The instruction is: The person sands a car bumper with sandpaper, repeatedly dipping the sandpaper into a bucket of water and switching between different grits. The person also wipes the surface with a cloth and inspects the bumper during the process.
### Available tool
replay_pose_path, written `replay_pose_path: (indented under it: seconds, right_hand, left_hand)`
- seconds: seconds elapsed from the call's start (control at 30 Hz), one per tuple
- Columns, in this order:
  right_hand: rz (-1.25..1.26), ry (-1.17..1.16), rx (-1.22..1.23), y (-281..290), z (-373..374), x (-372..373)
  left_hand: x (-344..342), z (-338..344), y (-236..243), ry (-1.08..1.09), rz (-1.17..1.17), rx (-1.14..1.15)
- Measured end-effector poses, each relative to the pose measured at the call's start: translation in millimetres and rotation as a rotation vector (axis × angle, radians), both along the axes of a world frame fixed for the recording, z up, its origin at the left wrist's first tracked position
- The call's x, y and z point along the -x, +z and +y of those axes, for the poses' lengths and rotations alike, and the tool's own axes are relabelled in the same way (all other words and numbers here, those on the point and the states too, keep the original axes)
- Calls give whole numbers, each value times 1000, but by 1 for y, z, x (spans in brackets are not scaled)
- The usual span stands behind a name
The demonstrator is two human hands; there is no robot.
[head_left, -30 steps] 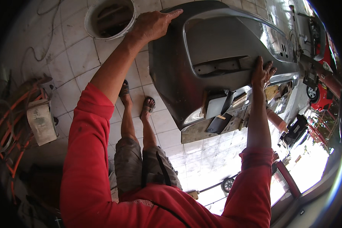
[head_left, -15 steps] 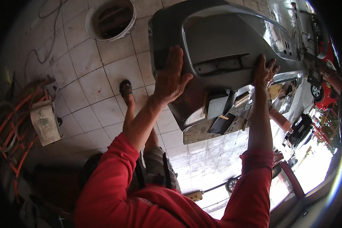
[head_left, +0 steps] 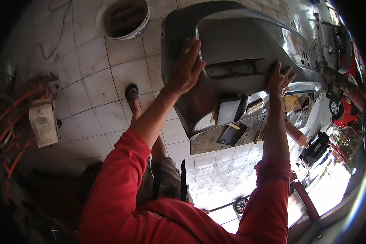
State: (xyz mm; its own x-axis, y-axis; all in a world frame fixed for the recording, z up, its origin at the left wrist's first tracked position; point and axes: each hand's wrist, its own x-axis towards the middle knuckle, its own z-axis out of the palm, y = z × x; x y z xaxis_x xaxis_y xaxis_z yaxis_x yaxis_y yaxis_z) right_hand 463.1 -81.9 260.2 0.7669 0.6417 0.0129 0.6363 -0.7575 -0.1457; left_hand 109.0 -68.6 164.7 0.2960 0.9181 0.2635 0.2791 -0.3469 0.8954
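A large dark grey car bumper lies before me, with a long slotted recess in its middle. My left hand lies on its left part, beside the raised curved edge, fingers stretched out and thumb apart. A small yellowish patch shows at those fingers; I cannot tell what it is. Farther right, my right hand rests on the bumper below the recess's right end, its fingers spread. Under the bumper's near edge is a worn board, with a dark flat piece and other loose pieces on it.
A white bucket stands on the tiled floor at the far left. An orange metal frame and a dirty pale box-like object are at the left. A red car is visible at the far right.
My left hand has slid slightly up along the bumper and tilted to the right. The right hand stays in nearly the same place on it. The view has shifted slightly.
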Motion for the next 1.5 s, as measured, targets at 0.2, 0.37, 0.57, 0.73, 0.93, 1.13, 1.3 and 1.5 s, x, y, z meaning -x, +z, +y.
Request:
replay_pose_path:
  seconds: [0.2,0.37,0.57,0.73,0.93,1.13,1.3,1.5]
  right_hand:
    - [-22,-27,-5,-5,-3,-7]
    - [-42,-33,-4,-6,-3,-15]
    - [-5,6,24,-10,7,-6]
    - [-17,24,36,-8,1,-25]
    - [-24,-46,17,-15,1,-35]
    - [-56,-44,92,-8,4,-42]
    - [-44,-42,106,-11,8,-40]
    - [-65,41,110,-26,11,-77]
  left_hand:
    - [-16,-26,11,43,15,106]
    - [-1,-173,27,-134,119,304]
    - [11,29,-25,121,-29,324]
    - [-20,-217,20,96,-19,428]
    - [12,-114,-20,243,-222,733]
    - [-23,-246,8,249,-118,535]
    - [-15,-222,-6,307,-228,725]
    - [0,-181,-42,347,-285,683]
